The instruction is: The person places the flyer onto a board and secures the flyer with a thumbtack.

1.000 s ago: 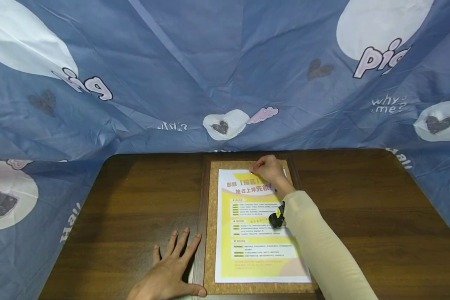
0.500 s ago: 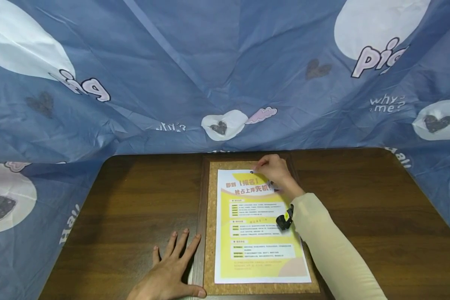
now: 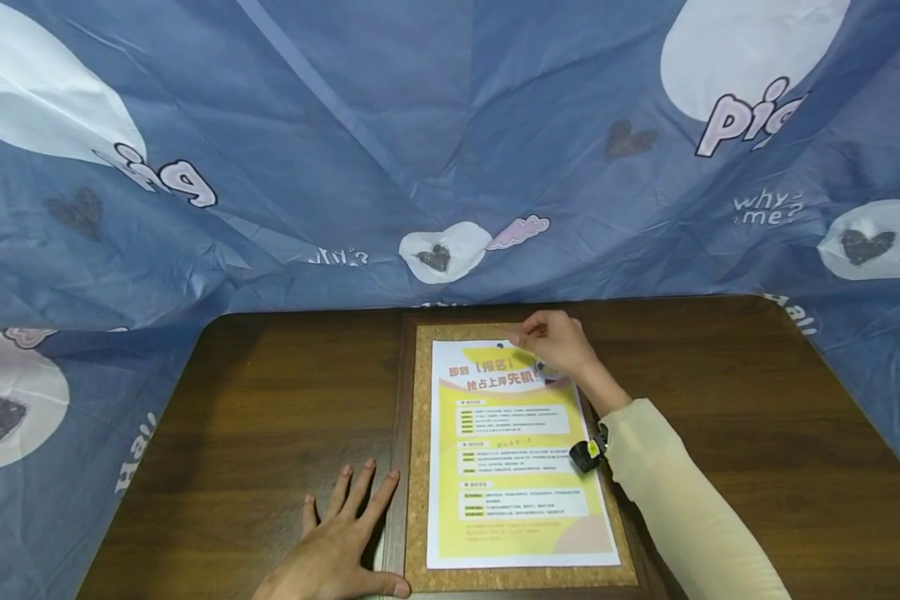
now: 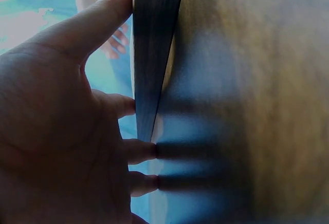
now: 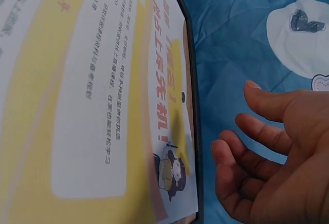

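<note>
A yellow and white printed poster (image 3: 521, 500) lies on a framed cork board (image 3: 420, 467). Near the middle of the poster's top edge sits a small dark pushpin (image 3: 500, 345), also seen as a dark dot in the right wrist view. My right hand (image 3: 558, 342) is just right of the pin, raised off the paper, its fingers loosely bent around nothing; the right wrist view shows a gap between the fingertips and the poster. My left hand (image 3: 333, 542) spreads over the table at the board's lower left, thumb and fingertips touching the wooden frame (image 4: 151, 54).
The board rests on a dark brown wooden table (image 3: 292, 400). Behind the table's far edge hangs a blue patterned cloth (image 3: 307, 167). A small black camera (image 3: 585, 455) is strapped at my right wrist, over the poster's right side.
My right hand has drawn off the pushpin, shifting a little to the right and upward, and the pin now shows on the poster. The left hand stays in place.
</note>
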{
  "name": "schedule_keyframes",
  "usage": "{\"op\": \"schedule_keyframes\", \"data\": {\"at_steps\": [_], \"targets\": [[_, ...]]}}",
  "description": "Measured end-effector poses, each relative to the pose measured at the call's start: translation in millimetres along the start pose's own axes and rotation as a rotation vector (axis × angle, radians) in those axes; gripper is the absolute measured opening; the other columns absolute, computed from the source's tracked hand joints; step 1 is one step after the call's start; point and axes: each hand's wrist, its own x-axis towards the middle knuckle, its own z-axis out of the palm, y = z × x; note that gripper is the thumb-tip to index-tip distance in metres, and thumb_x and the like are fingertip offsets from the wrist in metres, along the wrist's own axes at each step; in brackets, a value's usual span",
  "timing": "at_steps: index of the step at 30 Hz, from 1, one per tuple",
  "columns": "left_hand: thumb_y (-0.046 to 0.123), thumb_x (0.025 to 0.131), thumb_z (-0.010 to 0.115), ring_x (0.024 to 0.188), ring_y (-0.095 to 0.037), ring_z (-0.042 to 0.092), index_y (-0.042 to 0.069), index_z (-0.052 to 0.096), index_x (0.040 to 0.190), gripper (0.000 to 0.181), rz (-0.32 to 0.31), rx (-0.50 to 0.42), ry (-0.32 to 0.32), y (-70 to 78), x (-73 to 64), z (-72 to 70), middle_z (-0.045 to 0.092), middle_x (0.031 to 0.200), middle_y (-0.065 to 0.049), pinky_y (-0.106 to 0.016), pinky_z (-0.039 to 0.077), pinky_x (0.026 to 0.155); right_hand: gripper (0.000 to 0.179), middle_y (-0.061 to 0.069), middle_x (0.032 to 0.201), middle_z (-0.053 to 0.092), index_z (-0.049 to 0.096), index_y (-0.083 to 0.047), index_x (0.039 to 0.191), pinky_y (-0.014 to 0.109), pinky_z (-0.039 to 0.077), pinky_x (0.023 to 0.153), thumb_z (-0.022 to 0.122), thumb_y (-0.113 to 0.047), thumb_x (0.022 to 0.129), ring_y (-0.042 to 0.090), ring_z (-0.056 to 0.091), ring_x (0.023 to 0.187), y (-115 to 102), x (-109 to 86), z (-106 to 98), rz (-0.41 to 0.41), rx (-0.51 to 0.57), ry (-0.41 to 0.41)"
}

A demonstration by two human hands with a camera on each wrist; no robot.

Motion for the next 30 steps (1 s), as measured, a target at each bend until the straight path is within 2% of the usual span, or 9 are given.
{"op": "schedule_keyframes", "data": {"at_steps": [12,22,30], "targets": [[0.073,0.063,0.075,0.146,-0.048,0.0,0.024,0.017,0.16,0.123,-0.02,-0.005,-0.024,0.6,1.7,-2.0,0.006,0.164,-0.019,-0.084,0.004,0.095,0.026,0.012,0.099,0.069,0.072,-0.001,0.105,0.042,0.051,0.074,0.075,-0.022,0.09,0.025,0.064,0.086,1.5,-24.4,-12.4,-0.114,-0.068,0.021],[0.075,0.065,0.073,0.146,-0.049,0.0,0.023,0.018,0.16,0.121,-0.024,-0.011,-0.03,0.0,0.4,-2.4,0.005,0.163,-0.019,-0.085,0.004,0.094,0.023,0.013,0.101,0.068,0.073,-0.003,0.104,0.04,0.051,0.068,0.076,-0.021,0.089,0.024,0.063,0.084,8.6,-48.4,-23.9,-0.154,-0.133,0.04],[0.075,0.065,0.073,0.145,-0.05,0.001,0.024,0.017,0.16,0.121,-0.014,-0.014,-0.024,-0.1,0.2,-2.2,0.005,0.163,-0.02,-0.085,0.003,0.094,0.031,0.014,0.097,0.066,0.072,-0.004,0.108,0.038,0.046,0.063,0.078,-0.026,0.087,0.025,0.059,0.084,14.2,-66.3,-31.2,-0.165,-0.202,0.063]]}}
